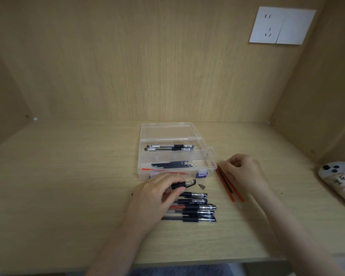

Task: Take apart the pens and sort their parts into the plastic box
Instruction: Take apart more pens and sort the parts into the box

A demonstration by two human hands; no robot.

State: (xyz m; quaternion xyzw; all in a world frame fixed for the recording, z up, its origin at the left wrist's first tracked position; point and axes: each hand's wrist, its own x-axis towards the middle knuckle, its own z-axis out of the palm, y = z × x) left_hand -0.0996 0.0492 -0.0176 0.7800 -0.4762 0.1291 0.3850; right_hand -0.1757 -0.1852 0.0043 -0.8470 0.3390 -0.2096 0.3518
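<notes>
two grips work over a pale wooden tabletop (68, 186). the left grip (157, 198) hovers near the middle of the front edge and pinches a black pen (184, 183) between thumb and curled fingers. the pen lies level, its clear capped end pointing right. just right of that end a small metal tip (201, 186) lies on the tabletop, apart from the pen. under and to the right of the left grip a row of capped pens (197, 211) lies side by side, caps to the right, one showing red inside. the right grip (243, 170) sits toward the right edge, its fingers curled over the far ends of several red pen parts (226, 184) that lie slanting toward the front edge. whether it pinches one or only touches them i cannot tell. the plastic box (167, 156) stands at the middle of the tabletop, nearer the back edge, with its clear lid (167, 131) folded back and purple latches on its front wall. its back compartment holds two barrels (169, 147) with black sleeves. its front compartment holds dark refills (173, 164) and, nearer the front wall, some red pieces (147, 168). a white controller (335, 176) with handwritten tape lies at the right edge. a white socket plate (282, 25) sits on the back panel.
</notes>
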